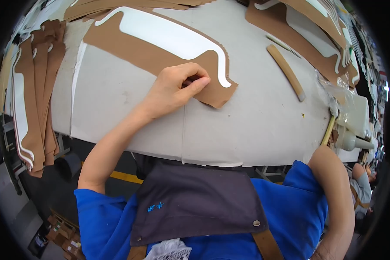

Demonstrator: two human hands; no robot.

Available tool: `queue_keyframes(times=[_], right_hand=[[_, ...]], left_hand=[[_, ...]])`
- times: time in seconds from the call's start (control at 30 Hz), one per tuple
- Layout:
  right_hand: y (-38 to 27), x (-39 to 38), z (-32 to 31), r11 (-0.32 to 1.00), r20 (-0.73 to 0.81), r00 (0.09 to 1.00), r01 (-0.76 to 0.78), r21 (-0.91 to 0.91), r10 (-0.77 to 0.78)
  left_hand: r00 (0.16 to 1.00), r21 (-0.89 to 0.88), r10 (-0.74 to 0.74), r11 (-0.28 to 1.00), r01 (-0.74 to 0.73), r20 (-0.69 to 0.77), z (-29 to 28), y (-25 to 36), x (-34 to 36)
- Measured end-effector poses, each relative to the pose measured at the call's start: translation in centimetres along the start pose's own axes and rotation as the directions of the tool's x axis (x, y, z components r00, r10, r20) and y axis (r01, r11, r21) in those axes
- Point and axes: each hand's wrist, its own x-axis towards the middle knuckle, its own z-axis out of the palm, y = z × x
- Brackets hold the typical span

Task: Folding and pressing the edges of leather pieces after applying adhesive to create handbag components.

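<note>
My left hand (175,89) rests on a brown fabric piece (147,54) lying on the white padded table (255,121). Its fingers are curled and pinch the fabric near the piece's lower right corner. A white curved strip (173,37) lies on top of the brown piece. My right arm (333,195) hangs down at the lower right; the right hand itself is out of the picture.
Stacks of brown cut pieces hang at the left (34,95) and lie at the top right (316,30). A wooden stick (286,71) lies right of my hand. A white iron-like tool (353,130) sits at the table's right edge.
</note>
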Motion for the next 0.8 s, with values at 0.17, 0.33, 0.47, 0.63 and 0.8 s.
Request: queue_keyframes(times=[0.17,0.33,0.47,0.63,0.8], right_hand=[[3.9,-0.2,2.3,0.999,-0.176,0.984,0.020,0.047,-0.012],[7.7,-0.4,0.3,0.987,-0.197,0.976,0.113,0.113,-0.090],[9.5,-1.3,-1.0,0.989,-0.172,0.984,0.067,0.128,-0.045],[13.0,-5.0,-1.3,0.959,-0.241,0.955,-0.110,0.261,0.175],[17.7,-11.5,-10.1,0.348,-0.813,0.512,-0.842,-0.412,0.276]], left_hand=[[0.998,0.088,-0.064,0.994,0.065,-0.012,-1.3,-0.3,-0.8],[1.000,0.011,-0.006,1.000,0.006,-0.001,-0.8,0.1,-0.1],[0.999,-0.010,-0.030,0.999,0.030,0.014,-1.7,0.5,-0.2],[0.985,0.346,0.104,0.937,-0.051,-0.138,-6.5,0.5,1.6],[0.984,0.649,0.175,0.746,-0.147,0.023,-14.2,-1.1,7.1]])
